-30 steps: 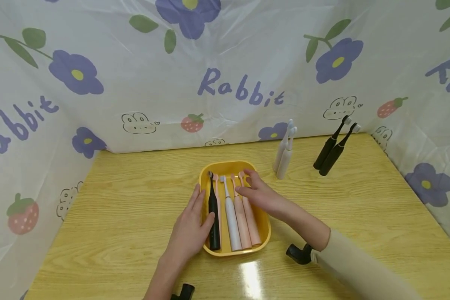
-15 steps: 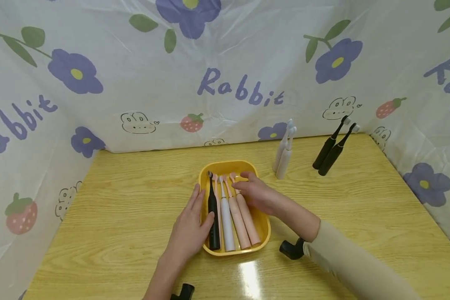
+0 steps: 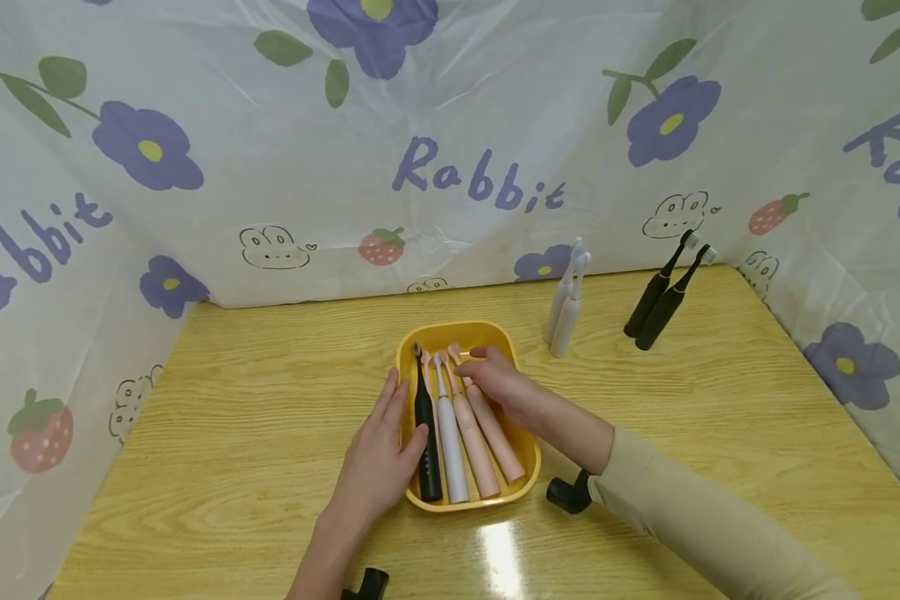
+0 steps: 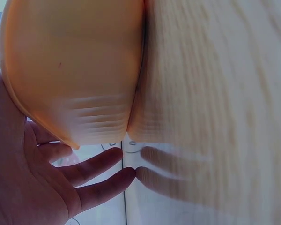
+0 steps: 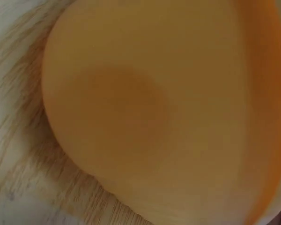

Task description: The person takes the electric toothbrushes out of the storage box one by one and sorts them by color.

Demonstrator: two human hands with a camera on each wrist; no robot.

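A yellow tray (image 3: 457, 327) lies at the table's middle with several electric toothbrushes side by side in it: a black one (image 3: 427, 446), a white one (image 3: 451, 454) and two pink ones (image 3: 475, 446), plus a pink head beside the black brush. My left hand (image 3: 381, 454) lies flat against the tray's left side, fingers straight, thumb touching the black brush. My right hand (image 3: 498, 383) rests on the necks of the pink brushes with fingers lightly bent. The left wrist view shows the tray's outer wall (image 4: 70, 70) and my straight fingers (image 4: 98, 164). The right wrist view is filled by the tray wall (image 5: 145, 108).
Two white toothbrushes (image 3: 566, 304) stand upright behind the tray to the right, and two black ones (image 3: 660, 296) stand further right near the back. A printed plastic sheet (image 3: 450, 167) walls in the wooden table (image 3: 255, 392) on three sides.
My right hand has moved left across the tray, and the white and pink toothbrushes have shifted left, closer to the black one. The left hand has stayed in place.
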